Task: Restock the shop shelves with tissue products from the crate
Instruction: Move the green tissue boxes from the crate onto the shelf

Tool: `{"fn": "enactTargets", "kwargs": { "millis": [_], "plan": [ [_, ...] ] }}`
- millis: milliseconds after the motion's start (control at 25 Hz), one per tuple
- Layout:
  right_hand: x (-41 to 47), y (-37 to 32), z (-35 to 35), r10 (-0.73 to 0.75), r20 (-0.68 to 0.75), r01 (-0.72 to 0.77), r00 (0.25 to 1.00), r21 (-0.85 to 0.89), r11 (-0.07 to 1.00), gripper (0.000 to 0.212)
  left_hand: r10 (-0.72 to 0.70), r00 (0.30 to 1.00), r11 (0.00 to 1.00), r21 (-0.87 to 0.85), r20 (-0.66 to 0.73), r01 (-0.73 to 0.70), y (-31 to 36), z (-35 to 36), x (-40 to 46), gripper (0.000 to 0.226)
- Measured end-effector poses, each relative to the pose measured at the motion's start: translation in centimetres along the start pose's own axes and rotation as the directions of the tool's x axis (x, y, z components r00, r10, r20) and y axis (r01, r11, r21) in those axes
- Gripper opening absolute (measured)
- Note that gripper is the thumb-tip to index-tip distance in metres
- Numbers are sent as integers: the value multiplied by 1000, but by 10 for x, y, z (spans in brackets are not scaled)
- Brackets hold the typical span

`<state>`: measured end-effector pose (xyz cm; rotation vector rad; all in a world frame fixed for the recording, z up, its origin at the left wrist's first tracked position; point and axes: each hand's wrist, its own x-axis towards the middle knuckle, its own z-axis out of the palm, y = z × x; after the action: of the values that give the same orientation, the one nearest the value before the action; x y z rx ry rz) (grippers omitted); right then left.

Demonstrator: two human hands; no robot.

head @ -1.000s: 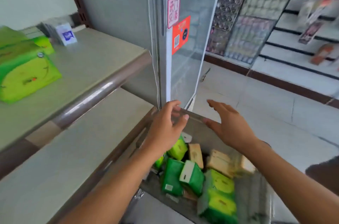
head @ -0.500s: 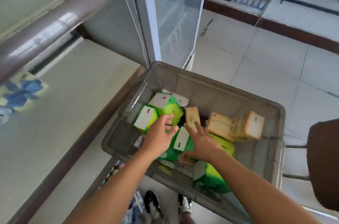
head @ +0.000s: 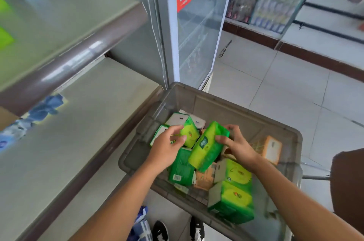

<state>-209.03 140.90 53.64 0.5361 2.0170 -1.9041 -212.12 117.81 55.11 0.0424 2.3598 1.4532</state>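
While I leaned over the grey plastic crate (head: 246, 111), my right hand (head: 239, 147) gripped a bright green tissue pack (head: 208, 147) by its upper end, thumb on the near face and fingers curled behind. That pack stood tilted above the jumble, its lower end resting among the others. My left hand (head: 167, 149) curled round a smaller green pack (head: 190, 134) just beside it, fingertips on its top edge and thumb under its side.

More green packs (head: 233, 191) and a few orange ones (head: 270, 149) lay loose in the crate, some on end, some flat. The beige lower shelf (head: 82, 132) sat just left of the crate, with the upper shelf (head: 65, 21) above it.

I judged these packs light and soft: film-wrapped tissue that would give under a squeeze. The glossy wrap looked a little slippery, so a wide hold across the narrow sides seemed safer than a pinch at a corner. Nothing seemed fragile, though a hard grip might dent a pack. One hand per pack looked enough for the lift.
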Motion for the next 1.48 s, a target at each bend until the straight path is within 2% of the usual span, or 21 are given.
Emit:
{"fn": "enactTargets", "kwargs": {
  "millis": [120,200,280,360,440,520,560,680,800,880,960,1040,1160,1280,1480],
  "plan": [
    [-12,-49,-7,-21,103,-12,994,305,952,82,13,999,996,-87,49,-9,29,-9,-6,44],
    [-23,-82,-5,2,151,-58,989,368,928,72,52,994,981,-190,93,-33,53,-15,-12,62],
    [-35,-111,-1,6,212,-84,977,360,929,60,97,990,955,-290,104,-63,76,-22,-19,77],
    [-45,-133,3,-6,287,-104,958,367,924,55,136,984,924,-374,116,-83,94,-30,-23,67],
    [-56,-156,9,-22,371,-121,928,359,926,56,170,971,897,-435,166,-82,108,-43,-30,76],
    [-62,-175,17,-40,407,-86,912,286,954,56,208,952,871,-485,226,-76,117,-58,-37,89],
    [-64,-183,22,-55,410,-46,911,233,971,56,244,944,861,-497,223,-105,120,-67,-42,88],
    [-63,-203,38,-136,348,90,928,147,985,57,262,963,847,-494,64,-197,127,-89,-59,68],
    [-60,-222,58,-205,314,123,927,260,958,63,264,950,834,-456,-166,-311,129,-117,-73,65],
    [-58,-232,72,-296,346,185,890,321,929,74,229,904,832,-409,-361,-374,128,-137,-80,71],
    [-59,-236,91,-409,402,296,819,313,902,85,163,827,828,-382,-538,-411,126,-156,-90,76],
    [-63,-241,113,-522,410,455,749,256,853,82,121,751,828,-352,-649,-437,126,-169,-99,72],
    [-70,-260,158,-625,388,617,677,163,770,69,100,636,828,-290,-765,-480,127,-190,-118,65],
    [-75,-282,205,-664,425,656,615,192,730,66,72,530,851,-226,-845,-474,124,-221,-141,61],
    [-79,-308,282,-651,572,704,499,170,689,55,60,354,968,-33,-933,-249,107,-277,-187,50]
  ]
}}
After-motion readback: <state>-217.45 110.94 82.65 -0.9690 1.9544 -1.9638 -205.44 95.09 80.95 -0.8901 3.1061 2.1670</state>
